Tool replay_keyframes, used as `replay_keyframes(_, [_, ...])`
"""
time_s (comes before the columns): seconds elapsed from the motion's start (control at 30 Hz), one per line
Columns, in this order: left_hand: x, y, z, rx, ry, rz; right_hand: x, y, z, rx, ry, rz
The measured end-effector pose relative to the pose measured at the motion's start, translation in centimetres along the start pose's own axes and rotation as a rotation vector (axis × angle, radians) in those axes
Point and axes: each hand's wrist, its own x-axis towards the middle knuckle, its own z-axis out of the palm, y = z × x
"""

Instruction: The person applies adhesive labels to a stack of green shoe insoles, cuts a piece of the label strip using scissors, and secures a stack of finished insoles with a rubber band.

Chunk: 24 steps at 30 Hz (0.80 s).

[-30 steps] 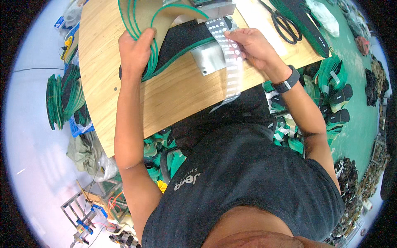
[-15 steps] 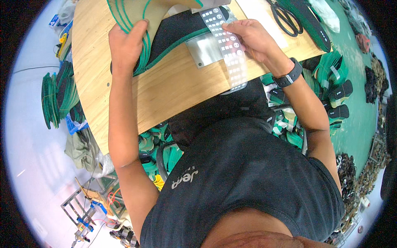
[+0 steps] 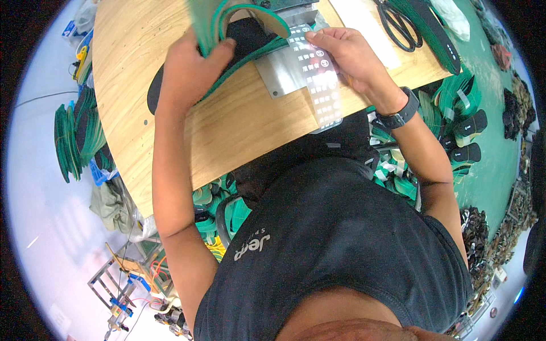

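Note:
My left hand point(image 3: 194, 73) is closed on several green-edged insoles point(image 3: 211, 25), which are bent upward and partly smeared by motion. Beneath them lie black-topped insoles point(image 3: 243, 35) with green edges, partly hidden by the hand. Between the thumb and fingers of my right hand point(image 3: 354, 57), a clear strip of stickers point(image 3: 321, 71) with white printing hangs toward the table's near edge. The strip crosses a flat metal plate point(image 3: 274, 73) on the wooden table point(image 3: 250, 122). Part of a dark metal device point(image 3: 284, 4) shows at the top edge.
Looped black cable point(image 3: 405, 34) and a dark green-edged insole stack point(image 3: 435, 40) rest at the table's right. Bundled insoles point(image 3: 455, 99) are piled beyond that side, with more insoles point(image 3: 79, 136) off the left edge. A metal frame point(image 3: 111, 278) stands lower left.
My left hand has shifted right, and the insoles in it have curled over toward the right. The sticker strip has moved slightly down and right; my right hand has barely moved.

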Motion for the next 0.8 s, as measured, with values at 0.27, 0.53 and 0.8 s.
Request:
replay_keyframes(0.27, [-0.1, 1.3, 1.2, 0.250, -0.091, 0.092, -0.3, 0.0, 0.6, 0.052, 0.047, -0.102])
replay_keyframes(0.53, [0.1, -0.5, 0.3, 0.027, 0.048, 0.039, -1.5, 0.1, -1.9, 0.390, 0.226, -0.139])
replay_keyframes(0.8, [0.7, -2.6, -0.6, -0.539, 0.287, -0.098, 0.6, -0.9, 0.2, 0.190, 0.008, -0.005])
